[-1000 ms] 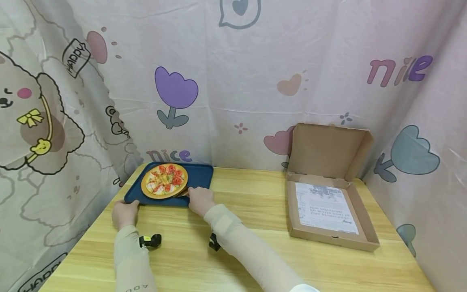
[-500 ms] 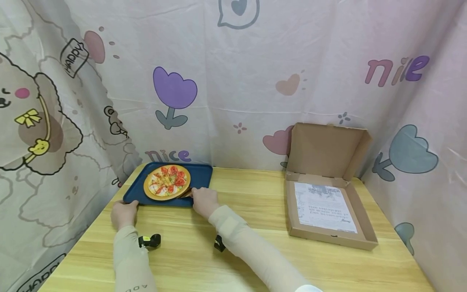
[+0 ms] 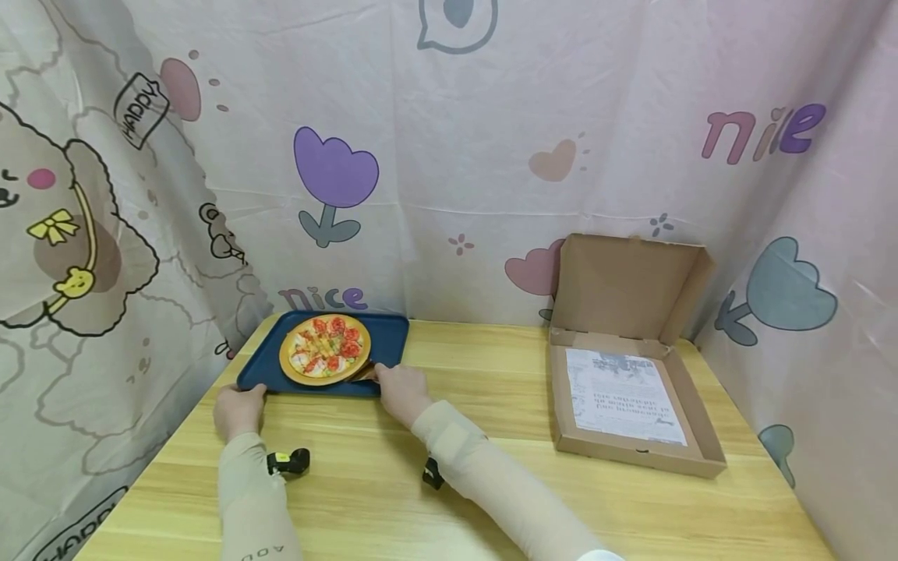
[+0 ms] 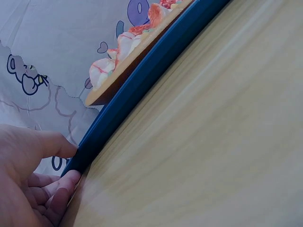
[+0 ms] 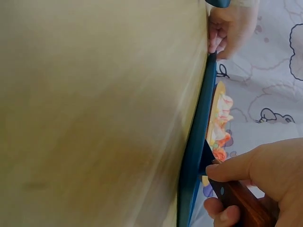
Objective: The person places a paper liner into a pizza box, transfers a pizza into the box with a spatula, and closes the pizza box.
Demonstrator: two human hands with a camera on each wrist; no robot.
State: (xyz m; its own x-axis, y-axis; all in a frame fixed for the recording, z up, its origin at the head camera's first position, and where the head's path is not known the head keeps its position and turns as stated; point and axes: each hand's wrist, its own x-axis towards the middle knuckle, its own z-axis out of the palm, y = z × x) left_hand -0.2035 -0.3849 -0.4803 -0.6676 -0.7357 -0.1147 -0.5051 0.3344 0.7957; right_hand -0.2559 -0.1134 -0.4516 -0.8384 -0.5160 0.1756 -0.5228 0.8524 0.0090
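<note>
Pizza (image 3: 326, 349) between the hands (left hand's (image 3: 239, 413) pinch on tray (image 3: 387, 335), right hand's (image 3: 404, 394) grip round wooden handle (image 5: 247, 204))

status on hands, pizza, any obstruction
Left hand pinches blue rectangular tray. Right hand grips brown wooden-handled tool. Round yellow-rimmed pizza over tray. No obstruction visible.

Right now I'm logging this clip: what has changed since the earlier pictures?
The pizza has shifted right over the tray, and the right hand, gripping the spatula, has moved right with it. Nothing was newly grasped or let go. The left hand still grips the tray's near left corner; the box stays open.
</note>
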